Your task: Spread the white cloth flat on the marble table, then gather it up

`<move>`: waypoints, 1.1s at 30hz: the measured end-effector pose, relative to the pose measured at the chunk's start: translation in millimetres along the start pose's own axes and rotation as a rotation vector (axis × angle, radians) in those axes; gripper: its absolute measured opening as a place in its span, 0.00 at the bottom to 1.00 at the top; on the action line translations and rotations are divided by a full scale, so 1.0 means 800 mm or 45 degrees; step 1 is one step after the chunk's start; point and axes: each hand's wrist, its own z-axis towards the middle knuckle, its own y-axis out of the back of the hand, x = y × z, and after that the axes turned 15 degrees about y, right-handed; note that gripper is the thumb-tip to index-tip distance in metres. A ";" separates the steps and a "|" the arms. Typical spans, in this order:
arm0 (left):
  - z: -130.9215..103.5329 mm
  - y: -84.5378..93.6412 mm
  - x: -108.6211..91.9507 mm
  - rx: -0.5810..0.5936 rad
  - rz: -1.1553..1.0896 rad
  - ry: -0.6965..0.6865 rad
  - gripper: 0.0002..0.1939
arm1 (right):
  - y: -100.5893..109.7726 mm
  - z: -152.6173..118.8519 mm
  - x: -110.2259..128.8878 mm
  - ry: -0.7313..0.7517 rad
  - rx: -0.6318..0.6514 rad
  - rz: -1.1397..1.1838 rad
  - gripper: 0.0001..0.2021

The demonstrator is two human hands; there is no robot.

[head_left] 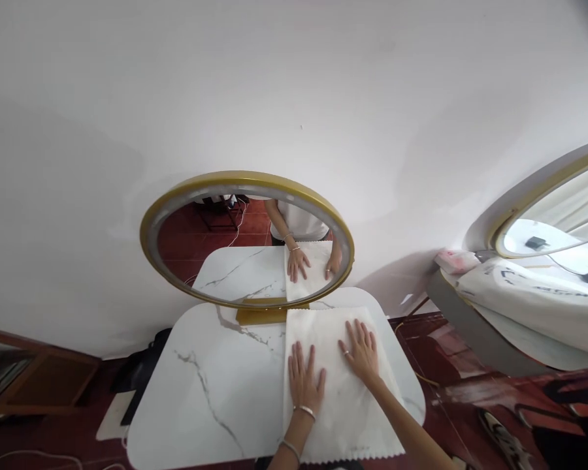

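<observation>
A white cloth [343,405] with scalloped edges lies flat over the right part of a white marble-patterned table [186,398]. My left hand [305,382] rests on the cloth near its left edge, fingers stretched out and palm down; two bracelets show at the wrist. Farther up and to the right, my right hand [361,351] also lies flat on the cloth with its fingers spread and a ring on one finger. Neither hand grips anything. Both hands and the cloth appear again in the mirror.
An oval gold-rimmed mirror [247,176] stands on a gold base [259,316] at the table's back, close to the wall. To the right, a second table [451,313] holds white fabric [534,300] and another mirror [558,176]. A wooden shelf [44,382] stands at left.
</observation>
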 end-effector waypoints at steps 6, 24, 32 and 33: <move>0.013 0.046 0.094 0.013 0.025 -0.002 0.31 | -0.005 0.013 0.113 0.049 0.064 -0.022 0.31; 0.119 0.064 0.188 0.039 0.026 -0.199 0.29 | -0.030 0.054 0.234 0.182 0.124 0.017 0.31; 0.059 0.057 0.142 0.128 -0.007 -0.285 0.34 | -0.016 0.035 0.187 0.082 0.107 -0.087 0.31; 0.046 0.066 0.150 0.143 0.005 -0.318 0.35 | -0.017 0.036 0.191 0.079 0.093 -0.088 0.31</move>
